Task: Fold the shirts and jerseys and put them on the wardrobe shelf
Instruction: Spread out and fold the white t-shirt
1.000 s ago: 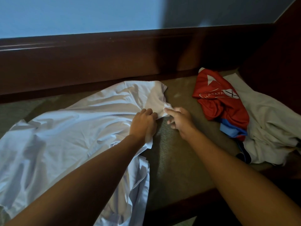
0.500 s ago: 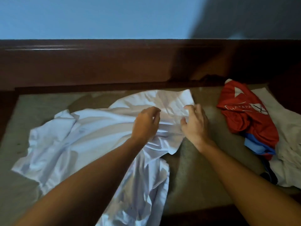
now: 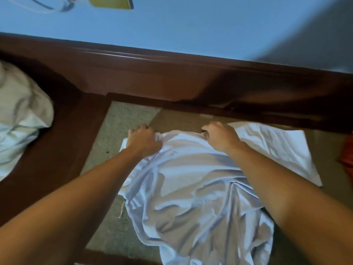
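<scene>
- Two bare hands are in view, one white shirt, one sliver of red cloth, one pale bundle.
- The left hand has its grip closed on a bunch of the shirt's far edge; the right hand has its grip curled shut on the same edge, well apart from the left one.
- The shirt lies spread on a greyish, flecked mat, reaching from both grips back toward the person; a flat flap runs out to the right of the right grip.
- The shirt's near hem is cut off by the bottom edge, and both forearms cover parts of it.
- The red cloth, far right of the right grip, is mostly out of frame; what it is cannot be told.
- The bundle, far left of the left grip, is blurred and cropped.
- The shirt is thin, smooth and heavily creased; a dark glossy wooden rail runs beyond both grips, with a blue wall above it.
</scene>
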A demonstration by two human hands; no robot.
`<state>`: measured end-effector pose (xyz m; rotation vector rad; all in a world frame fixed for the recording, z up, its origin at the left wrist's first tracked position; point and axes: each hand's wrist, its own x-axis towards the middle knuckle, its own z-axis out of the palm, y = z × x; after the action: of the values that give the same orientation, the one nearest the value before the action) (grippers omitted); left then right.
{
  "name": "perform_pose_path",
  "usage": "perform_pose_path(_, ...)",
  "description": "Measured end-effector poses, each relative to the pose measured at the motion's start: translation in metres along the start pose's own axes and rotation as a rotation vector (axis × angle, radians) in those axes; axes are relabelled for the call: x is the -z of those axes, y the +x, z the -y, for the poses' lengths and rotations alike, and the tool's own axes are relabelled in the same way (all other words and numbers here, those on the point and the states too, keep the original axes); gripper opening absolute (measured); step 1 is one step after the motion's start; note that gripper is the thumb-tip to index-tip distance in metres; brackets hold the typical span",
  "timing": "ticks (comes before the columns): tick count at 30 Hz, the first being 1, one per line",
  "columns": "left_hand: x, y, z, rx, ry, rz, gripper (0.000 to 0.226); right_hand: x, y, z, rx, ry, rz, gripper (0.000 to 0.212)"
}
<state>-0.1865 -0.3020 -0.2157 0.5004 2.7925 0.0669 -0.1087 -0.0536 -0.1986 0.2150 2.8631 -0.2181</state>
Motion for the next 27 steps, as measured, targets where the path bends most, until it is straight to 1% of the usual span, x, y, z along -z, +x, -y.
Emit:
perform_pose_path(3, 0.004, 0.004, 0.005, -0.052, -0.243, -0.013, 0.037, 0.014, 0.0, 0.0, 0.017, -0.114, 0.136, 0.023)
perform_pose_path(4, 0.006, 0.006, 0.006, -0.071, -0.281, -0.054, 0.031, 0.018, -0.001, 0.0, 0.01, -0.128, 0.177, 0.018)
perform_pose_path(5, 0.009, 0.009, 0.006, -0.094, -0.31, -0.124, 0.027, 0.019, -0.001, -0.003, -0.002, -0.144, 0.181, 0.016)
perform_pose_path(6, 0.012, 0.011, 0.006, -0.117, -0.336, -0.223, 0.023, 0.019, 0.0, -0.005, -0.017, -0.165, 0.125, 0.016)
perform_pose_path(7, 0.014, 0.015, 0.006, -0.139, -0.354, -0.33, 0.021, 0.017, 0.002, -0.008, -0.041, -0.176, 0.008, 0.014)
perform_pose_path(8, 0.015, 0.018, 0.005, -0.168, -0.351, -0.437, 0.021, 0.014, 0.004, -0.01, -0.075, -0.162, -0.144, 0.014)
perform_pose_path(9, 0.016, 0.021, 0.004, -0.19, -0.316, -0.531, 0.024, 0.01, 0.005, -0.011, -0.111, -0.128, -0.271, 0.019)
perform_pose_path(10, 0.015, 0.024, 0.005, -0.196, -0.252, -0.584, 0.028, 0.005, 0.006, -0.012, -0.141, -0.087, -0.338, 0.029)
perform_pose_path(11, 0.012, 0.027, 0.006, -0.189, -0.171, -0.575, 0.031, 0.002, 0.006, -0.012, -0.159, -0.058, -0.325, 0.043)
perform_pose_path(13, 0.006, 0.031, 0.006, -0.119, -0.045, -0.416, 0.04, -0.007, 0.006, -0.015, -0.179, -0.047, -0.231, 0.065)
perform_pose_path(14, 0.004, 0.032, 0.005, -0.068, -0.044, -0.326, 0.044, -0.011, 0.005, -0.016, -0.19, -0.047, -0.214, 0.069)
perform_pose_path(15, 0.003, 0.034, 0.003, -0.03, -0.083, -0.272, 0.046, -0.015, 0.004, -0.018, -0.204, -0.039, -0.228, 0.068)
perform_pose_path(16, 0.003, 0.036, 0.001, -0.003, -0.135, -0.253, 0.046, -0.018, 0.003, -0.02, -0.215, -0.033, -0.257, 0.066)
perform_pose_path(21, 0.004, 0.049, 0.002, 0.077, -0.242, -0.221, 0.053, -0.039, -0.004, -0.023, -0.15, -0.11, -0.324, 0.05)
perform_pose_path(23, 0.007, 0.051, 0.012, 0.091, -0.309, -0.253, 0.047, -0.044, -0.003, -0.022, -0.154, -0.123, -0.348, 0.05)
perform_pose_path(24, 0.008, 0.051, 0.017, 0.104, -0.329, -0.262, 0.043, -0.045, -0.002, -0.019, -0.162, -0.141, -0.331, 0.05)
perform_pose_path(27, 0.01, 0.051, 0.031, 0.173, -0.382, -0.211, 0.034, -0.047, 0.007, -0.007, -0.218, -0.144, -0.292, 0.047)
